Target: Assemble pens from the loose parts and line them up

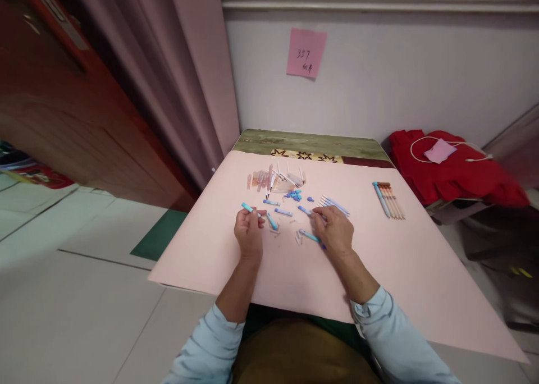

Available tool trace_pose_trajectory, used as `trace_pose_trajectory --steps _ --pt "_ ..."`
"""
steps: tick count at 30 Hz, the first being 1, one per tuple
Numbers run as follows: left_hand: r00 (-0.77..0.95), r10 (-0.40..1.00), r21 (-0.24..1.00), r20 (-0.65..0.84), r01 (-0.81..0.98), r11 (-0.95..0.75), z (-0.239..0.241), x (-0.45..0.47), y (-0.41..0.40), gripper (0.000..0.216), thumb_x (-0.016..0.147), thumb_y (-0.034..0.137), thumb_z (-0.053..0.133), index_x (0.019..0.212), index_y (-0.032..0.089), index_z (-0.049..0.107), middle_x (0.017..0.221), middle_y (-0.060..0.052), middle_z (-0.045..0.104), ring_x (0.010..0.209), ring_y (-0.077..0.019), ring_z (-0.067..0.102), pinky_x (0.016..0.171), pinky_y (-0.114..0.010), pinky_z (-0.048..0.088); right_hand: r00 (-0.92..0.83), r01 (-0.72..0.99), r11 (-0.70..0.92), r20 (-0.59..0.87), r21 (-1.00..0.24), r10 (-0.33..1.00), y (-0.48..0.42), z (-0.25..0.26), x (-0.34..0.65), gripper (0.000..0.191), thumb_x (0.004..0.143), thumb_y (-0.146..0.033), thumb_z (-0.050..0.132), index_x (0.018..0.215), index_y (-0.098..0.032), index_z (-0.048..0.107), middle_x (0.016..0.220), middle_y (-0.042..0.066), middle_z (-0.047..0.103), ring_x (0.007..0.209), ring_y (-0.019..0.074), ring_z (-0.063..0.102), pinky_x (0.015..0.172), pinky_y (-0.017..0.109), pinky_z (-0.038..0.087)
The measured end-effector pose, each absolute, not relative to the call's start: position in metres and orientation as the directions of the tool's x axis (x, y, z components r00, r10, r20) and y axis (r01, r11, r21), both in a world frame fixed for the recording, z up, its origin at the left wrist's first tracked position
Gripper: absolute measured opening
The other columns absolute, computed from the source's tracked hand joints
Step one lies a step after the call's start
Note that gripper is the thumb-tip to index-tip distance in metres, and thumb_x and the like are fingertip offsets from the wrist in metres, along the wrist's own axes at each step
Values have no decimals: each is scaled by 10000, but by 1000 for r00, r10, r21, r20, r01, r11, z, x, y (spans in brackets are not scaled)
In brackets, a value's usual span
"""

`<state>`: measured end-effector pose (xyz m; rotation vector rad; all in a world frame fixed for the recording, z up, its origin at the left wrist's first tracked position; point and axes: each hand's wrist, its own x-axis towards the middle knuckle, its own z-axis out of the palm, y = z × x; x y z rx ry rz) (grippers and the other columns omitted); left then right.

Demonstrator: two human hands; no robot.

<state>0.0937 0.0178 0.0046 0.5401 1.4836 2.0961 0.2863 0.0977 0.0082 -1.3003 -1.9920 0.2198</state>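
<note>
My left hand [249, 229] rests on the pink sheet [404, 272] with its fingers curled round a light blue pen barrel [247, 208] that sticks out to the upper left. My right hand [334, 228] lies to the right, fingers closed on a blue pen piece [310, 237] that pokes out under the palm. Between and above the hands lie loose blue pen parts [283, 211], small blue caps [295, 195] and a scatter of clear tubes and thin refills [275, 179].
A row of assembled pens [388, 199] lies at the right of the sheet. A small bunch of blue pens [334, 204] lies just above my right hand. A red cloth with a white cable [455, 168] sits on a seat at the right. A pink note [306, 53] hangs on the wall.
</note>
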Motion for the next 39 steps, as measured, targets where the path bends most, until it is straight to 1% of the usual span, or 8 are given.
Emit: trace_pose_trajectory --steps 3,6,12,16,20,25,30,39 --pt "-785 617 957 57 -133 -258 1 93 18 258 837 369 628 987 165 574 839 -59 724 624 -91 586 633 -223 460 -223 760 464 487 -455 844 101 5 290 109 842 -283 643 868 -257 746 861 15 692 800 175 586 615 273 345" --pt "-782 621 950 56 -150 -274 0 93 18 267 842 367 619 1011 170 558 836 -56 724 620 -95 591 639 -233 470 -241 750 477 482 -458 842 100 3 289 101 840 -270 646 839 -261 747 845 6 691 777 162 588 606 269 335" --pt "-689 724 903 -8 -317 -291 9 98 18 291 784 372 692 935 156 569 874 -81 726 626 -112 609 615 -261 501 -388 701 551 406 -452 827 93 7 282 120 864 -274 631 834 -268 747 861 -7 698 796 147 604 628 258 343" --pt "-622 782 851 -41 -432 -299 14 99 17 266 745 321 746 883 143 603 873 -80 720 643 -111 611 615 -256 508 -456 689 589 379 -421 805 92 7 277 136 884 -285 618 860 -269 751 879 0 702 826 154 611 663 262 352" --pt "-602 795 794 -73 -517 -319 12 95 18 228 716 273 779 821 139 627 866 -55 702 658 -86 603 647 -227 501 -481 694 595 353 -406 803 94 6 276 149 894 -295 609 848 -266 747 863 6 703 836 166 618 656 267 353" --pt "-594 793 747 -135 -587 -311 8 89 22 231 699 264 796 812 129 646 813 -41 682 657 -80 594 652 -215 491 -472 690 591 359 -419 805 94 10 272 147 902 -309 604 877 -265 743 909 10 705 850 167 622 675 270 370" --pt "-579 798 738 -164 -609 -291 7 88 23 239 688 253 803 814 127 644 806 -39 679 648 -78 589 651 -215 489 -527 705 626 344 -334 777 92 13 264 162 903 -350 606 936 -268 742 945 34 707 881 202 606 727 301 371" --pt "-570 805 742 -165 -609 -279 6 88 22 229 691 257 799 810 129 651 819 -44 681 657 -83 592 656 -221 494 -587 728 641 263 -244 766 94 18 258 170 914 -289 575 932 -264 742 950 44 713 879 210 584 754 334 322"
